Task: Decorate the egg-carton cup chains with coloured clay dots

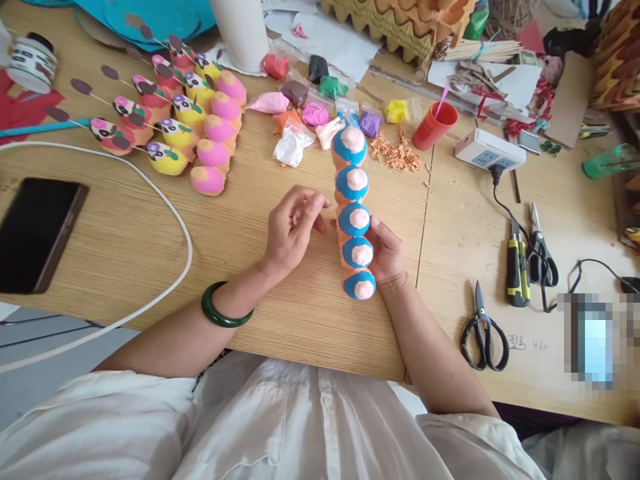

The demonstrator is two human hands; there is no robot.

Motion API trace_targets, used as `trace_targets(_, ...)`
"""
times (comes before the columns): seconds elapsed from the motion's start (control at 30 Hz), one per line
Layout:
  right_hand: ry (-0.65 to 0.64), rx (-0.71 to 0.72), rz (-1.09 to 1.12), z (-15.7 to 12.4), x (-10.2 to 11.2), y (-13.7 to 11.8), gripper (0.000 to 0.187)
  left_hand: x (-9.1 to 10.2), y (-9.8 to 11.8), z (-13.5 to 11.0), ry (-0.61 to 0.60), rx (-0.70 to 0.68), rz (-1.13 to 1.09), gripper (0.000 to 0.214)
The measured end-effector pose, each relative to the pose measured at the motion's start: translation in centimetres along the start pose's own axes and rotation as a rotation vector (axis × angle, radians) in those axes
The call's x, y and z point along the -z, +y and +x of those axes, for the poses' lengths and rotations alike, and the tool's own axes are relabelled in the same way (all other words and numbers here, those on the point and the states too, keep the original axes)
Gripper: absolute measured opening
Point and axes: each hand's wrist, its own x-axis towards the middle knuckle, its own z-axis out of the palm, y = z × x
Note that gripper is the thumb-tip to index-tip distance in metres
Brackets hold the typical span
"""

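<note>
Fingers (313,207) of the left hand (283,230) curl half closed just left of an egg-carton strip (354,215), though whether they pinch anything one cannot tell, while the right hand (387,253) grips the strip's right side over the tabletop (235,230). Pale pink clay (362,255) tops all five blue cups (350,251), so the step in hand appears to be shaping those tips; further touches call for a steady right grip and a light left fingertip press. Beyond, at left, stands a row of pink-capped cups (219,129); orange shavings (397,155) and bagged clay lumps (315,113) lie near the strip's far end
</note>
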Motion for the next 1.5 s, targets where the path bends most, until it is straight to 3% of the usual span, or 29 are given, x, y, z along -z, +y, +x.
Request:
trace_targets(0.1, 0.006, 0.031, -0.002, 0.1, 0.0, 0.0, 0.043, -0.4, -0.1, 0.5, -0.216, 0.283, -0.173, 0.068)
trace_targets(0.2, -0.015, 0.059, -0.048, 0.1, -0.4, -0.1, 0.041, -0.5, 0.3, 0.6, -0.265, 0.384, -0.292, 0.065)
trace_targets(0.33, -0.087, 0.071, -0.105, 0.0, -0.9, -0.2, 0.042, -0.6, 0.7, 0.4, -0.257, 0.453, -0.322, 0.058)
trace_targets(0.47, -0.126, 0.058, -0.07, -0.1, -1.1, -0.2, 0.043, -0.7, 0.8, 0.1, -0.191, 0.417, -0.314, 0.059)
trace_targets(0.6, -0.097, 0.06, -0.117, -0.3, -1.0, -0.4, 0.046, -0.5, 1.1, 0.2, -0.334, 0.478, -0.464, 0.067)
trace_targets(0.7, -0.127, 0.092, -0.152, -0.6, -1.0, -0.5, 0.041, -0.1, 1.3, 0.4, -0.441, 0.587, -0.518, 0.061)
trace_targets(0.8, -0.154, 0.126, -0.14, -0.6, -0.9, -0.3, 0.036, 0.2, 1.6, 0.8, -0.493, 0.607, -0.541, 0.055)
trace_targets(0.87, -0.156, 0.147, -0.14, -0.4, -0.9, -0.1, 0.035, 0.4, 1.8, 1.0, -0.49, 0.634, -0.544, 0.05)
trace_targets(1.03, -0.139, 0.199, -0.171, 0.1, -0.9, 0.6, 0.034, 0.1, 1.6, 1.3, -0.342, 0.758, -0.569, 0.033)
trace_targets(1.2, 0.039, 0.111, -0.101, 0.4, -0.8, 0.3, 0.041, -0.1, 0.1, 1.1, -0.353, 0.789, -0.728, 0.039)
trace_targets(1.33, 0.086, 0.065, -0.081, 0.5, -0.4, 0.2, 0.045, 0.0, 0.0, 0.7, -0.527, 0.74, -0.635, 0.039)
trace_targets(1.4, 0.089, 0.106, -0.086, 0.5, -0.2, 0.3, 0.045, -0.1, 0.2, 0.4, -0.589, 0.698, -0.593, 0.04)
trace_targets(1.5, 0.106, 0.226, -0.141, 0.5, -0.3, 0.3, 0.043, -0.4, 0.3, 0.1, -0.547, 0.594, -0.525, 0.052)
